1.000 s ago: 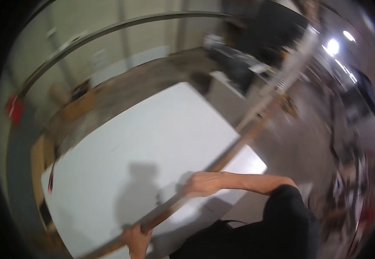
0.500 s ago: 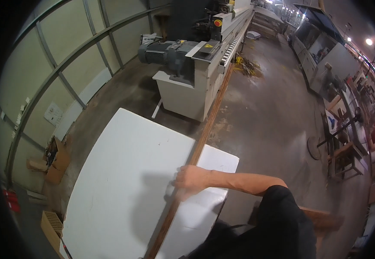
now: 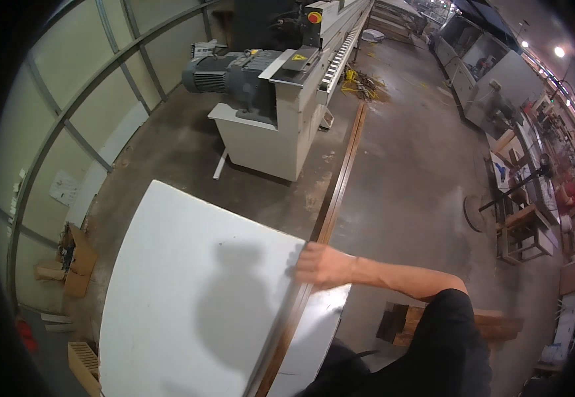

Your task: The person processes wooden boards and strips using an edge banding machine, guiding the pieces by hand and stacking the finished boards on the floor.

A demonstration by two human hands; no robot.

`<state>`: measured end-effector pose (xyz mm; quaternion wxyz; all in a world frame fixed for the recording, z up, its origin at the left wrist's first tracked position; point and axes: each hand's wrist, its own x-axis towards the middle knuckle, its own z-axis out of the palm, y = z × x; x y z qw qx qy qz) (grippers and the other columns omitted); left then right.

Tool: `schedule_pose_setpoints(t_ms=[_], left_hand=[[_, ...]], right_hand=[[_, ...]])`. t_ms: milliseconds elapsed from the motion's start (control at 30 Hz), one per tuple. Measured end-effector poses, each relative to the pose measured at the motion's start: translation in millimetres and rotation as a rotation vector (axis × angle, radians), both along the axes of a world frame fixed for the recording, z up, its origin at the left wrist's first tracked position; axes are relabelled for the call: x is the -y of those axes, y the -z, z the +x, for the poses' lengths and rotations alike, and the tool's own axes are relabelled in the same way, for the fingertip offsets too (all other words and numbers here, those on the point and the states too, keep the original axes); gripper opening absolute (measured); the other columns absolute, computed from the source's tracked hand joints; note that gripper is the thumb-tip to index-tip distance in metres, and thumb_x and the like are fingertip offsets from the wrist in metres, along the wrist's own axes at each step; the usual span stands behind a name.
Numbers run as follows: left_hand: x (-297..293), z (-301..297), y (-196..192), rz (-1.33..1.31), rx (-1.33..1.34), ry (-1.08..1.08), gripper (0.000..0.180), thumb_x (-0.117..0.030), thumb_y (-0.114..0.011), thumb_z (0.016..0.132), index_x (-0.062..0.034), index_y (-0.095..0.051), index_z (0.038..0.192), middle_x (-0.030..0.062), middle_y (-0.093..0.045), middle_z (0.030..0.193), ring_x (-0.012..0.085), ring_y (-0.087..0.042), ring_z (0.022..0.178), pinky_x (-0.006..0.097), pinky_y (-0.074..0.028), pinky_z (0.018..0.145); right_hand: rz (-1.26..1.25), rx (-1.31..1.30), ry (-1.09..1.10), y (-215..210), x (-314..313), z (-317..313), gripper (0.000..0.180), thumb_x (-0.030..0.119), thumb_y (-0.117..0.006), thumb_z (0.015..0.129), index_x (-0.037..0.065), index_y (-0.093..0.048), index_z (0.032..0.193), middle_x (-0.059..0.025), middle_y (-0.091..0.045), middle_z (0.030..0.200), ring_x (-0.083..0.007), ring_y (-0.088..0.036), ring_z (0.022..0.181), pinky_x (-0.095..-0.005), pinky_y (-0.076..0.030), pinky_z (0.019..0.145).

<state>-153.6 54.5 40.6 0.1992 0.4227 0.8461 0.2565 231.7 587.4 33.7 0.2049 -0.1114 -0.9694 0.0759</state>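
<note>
A large white panel (image 3: pixel 188 291) fills the lower left, lying flat above the workshop floor. A long wooden strip (image 3: pixel 327 218) runs along its right edge, where the person's right hand (image 3: pixel 319 266) closes around the strip.

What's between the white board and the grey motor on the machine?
In the head view, only bare, dusty concrete floor lies between the white board and the grey motor; a thin white leg of the machine slants down near it.
</note>
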Motion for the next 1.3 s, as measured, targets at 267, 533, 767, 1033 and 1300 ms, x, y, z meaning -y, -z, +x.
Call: schedule_pose_setpoints(t_ms=[267,533,767,1033,1300], left_hand=[[-4.8,28.6,-13.3,-0.335,-0.408,0.12,0.036,-0.017,-0.069,0.089,-0.0014,-0.068,0.121,0.0186,-0.072,0.103,0.0341,-0.069,0.088,0.042,-0.054,0.078],[0.8,38.5,-12.5,-0.322,-0.431,0.084,0.039,-0.024,-0.065,0.093,0.002,-0.065,0.122,0.0207,-0.068,0.116,0.0383,-0.067,0.102,0.045,-0.053,0.088],[-22.4,34.2,-6.5,-0.159,-0.369,-0.005,0.045,-0.029,-0.075,0.079,-0.0044,-0.067,0.116,0.0171,-0.069,0.101,0.0365,-0.067,0.084,0.047,-0.054,0.074],[-4.2,27.6,-6.6,-0.269,-0.453,-0.034,0.033,-0.017,-0.068,0.07,-0.0105,-0.062,0.102,0.0084,-0.065,0.085,0.0296,-0.062,0.084,0.041,-0.046,0.08],[0.9,18.5,-6.8,-0.196,-0.475,-0.07,0.025,-0.016,-0.071,0.063,-0.0092,-0.055,0.081,0.0043,-0.058,0.075,0.0256,-0.061,0.078,0.038,-0.045,0.078]], right_hand=[[0.032,0.058,0.073,1.4,-9.1,29.7,0.016,0.018,-0.066,0.078,0.011,-0.054,0.085,-0.0014,-0.052,0.08,-0.0187,-0.054,0.083,-0.0333,-0.041,0.074],[0.072,0.099,0.052,1.6,-11.5,31.6,0.017,0.022,-0.063,0.077,0.013,-0.051,0.084,-0.002,-0.049,0.082,-0.0173,-0.051,0.08,-0.0321,-0.038,0.069],[0.099,0.184,0.092,13.0,-8.2,47.2,0.023,0.027,-0.066,0.073,0.014,-0.054,0.089,-0.0057,-0.061,0.096,-0.0208,-0.062,0.093,-0.0414,-0.047,0.079],[0.115,0.039,-0.037,-0.5,-26.7,3.1,0.061,0.065,-0.048,0.093,0.007,-0.064,0.083,-0.0126,-0.057,0.073,-0.0325,-0.054,0.066,-0.0441,-0.037,0.059],[0.057,0.073,-0.056,-9.1,-14.9,-5.9,0.064,0.067,-0.051,0.091,0.005,-0.066,0.082,-0.012,-0.053,0.069,-0.035,-0.054,0.066,-0.0468,-0.039,0.06]])
